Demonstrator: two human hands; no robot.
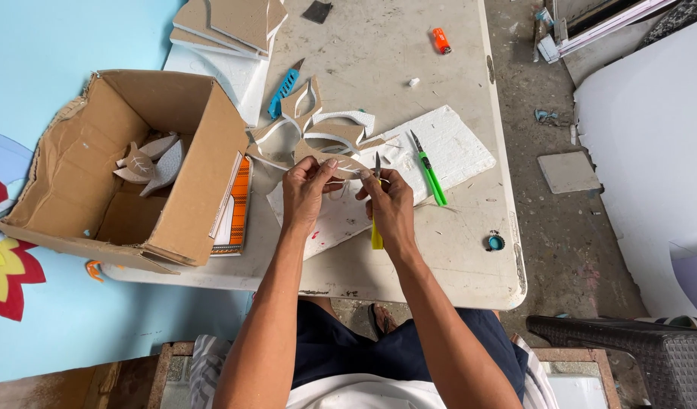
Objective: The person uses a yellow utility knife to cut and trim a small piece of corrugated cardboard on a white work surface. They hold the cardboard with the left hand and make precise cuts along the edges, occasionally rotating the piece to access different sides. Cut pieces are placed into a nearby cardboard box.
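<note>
While left hand (307, 189) pinches the brown foam cutout (341, 163) and right hand (390, 204) grips the yellow craft knife (376, 227), blade sits near fingertips, so a slip could cut them.

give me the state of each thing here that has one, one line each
left hand: gripping a cut foam piece
right hand: gripping a yellow craft knife, blade out and pointing up
cardboard box: lying on its side, open, cut shapes inside
green craft knife: lying on the foam sheet, blade out
blue craft knife: lying on the table, blade out
orange lighter: lying flat, unlit
</note>
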